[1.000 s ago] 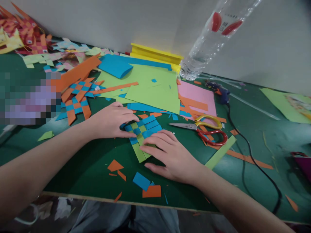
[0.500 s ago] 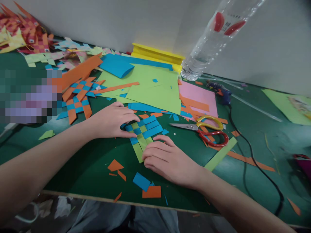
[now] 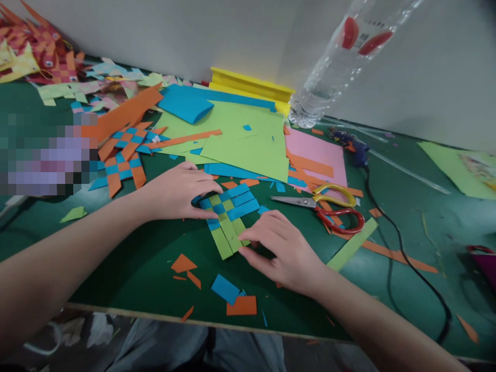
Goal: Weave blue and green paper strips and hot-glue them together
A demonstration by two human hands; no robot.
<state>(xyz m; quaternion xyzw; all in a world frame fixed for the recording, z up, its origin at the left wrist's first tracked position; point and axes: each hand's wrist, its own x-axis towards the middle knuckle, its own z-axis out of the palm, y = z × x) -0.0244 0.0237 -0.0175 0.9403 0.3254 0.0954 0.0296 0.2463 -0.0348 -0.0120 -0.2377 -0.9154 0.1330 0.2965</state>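
Observation:
A small mat woven of blue and green paper strips (image 3: pixel 228 214) lies on the green table (image 3: pixel 155 248). My left hand (image 3: pixel 174 192) rests flat on the mat's left edge, fingers stretched over the blue strips and pressing them down. My right hand (image 3: pixel 284 250) sits at the mat's lower right, with thumb and fingers pinched on the end of a green strip that sticks out of the weave.
Red and yellow scissors (image 3: pixel 329 206) lie just right of the mat. Green, blue, pink and orange paper sheets (image 3: pixel 240 139) are piled behind. A clear plastic bottle (image 3: pixel 329 67) leans on the wall. A glue gun (image 3: pixel 354 147) and its black cord (image 3: pixel 403 253) run along the right. Paper scraps (image 3: pixel 232 297) lie near the front edge.
My right hand has slid off the mat's lower part to its right corner and pinched a green strip end. My left hand has stayed put.

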